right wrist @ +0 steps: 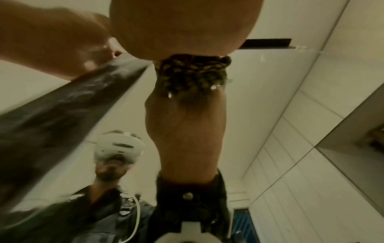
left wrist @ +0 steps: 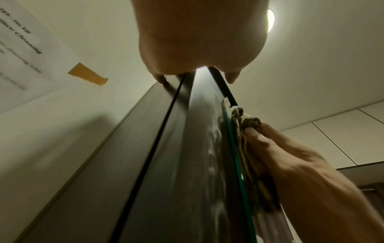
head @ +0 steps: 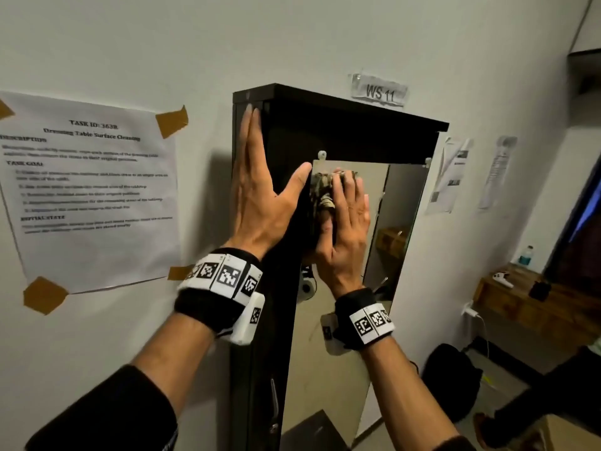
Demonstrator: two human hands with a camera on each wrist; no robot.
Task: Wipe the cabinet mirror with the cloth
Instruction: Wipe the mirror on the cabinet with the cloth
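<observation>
A tall black cabinet (head: 325, 131) stands against the wall, with a mirror (head: 354, 359) on its front. My right hand (head: 349, 219) lies flat over a bunched patterned cloth (head: 325, 190) and presses it on the glass near the mirror's top left corner. My left hand (head: 260, 190) rests flat on the cabinet's left side, fingers straight up and thumb spread toward the mirror's edge. In the left wrist view the cloth (left wrist: 243, 125) sits between the right hand (left wrist: 290, 164) and the glass edge (left wrist: 234, 148). The right wrist view shows the cloth (right wrist: 193, 72) and the hand's reflection.
A task sheet (head: 91, 190) is taped to the wall left of the cabinet, and a "WS 11" label (head: 379, 91) hangs above it. At the right stand a wooden desk (head: 520, 307) with a bottle (head: 525, 255) and a white controller (head: 502, 278). A black bag (head: 452, 379) lies on the floor.
</observation>
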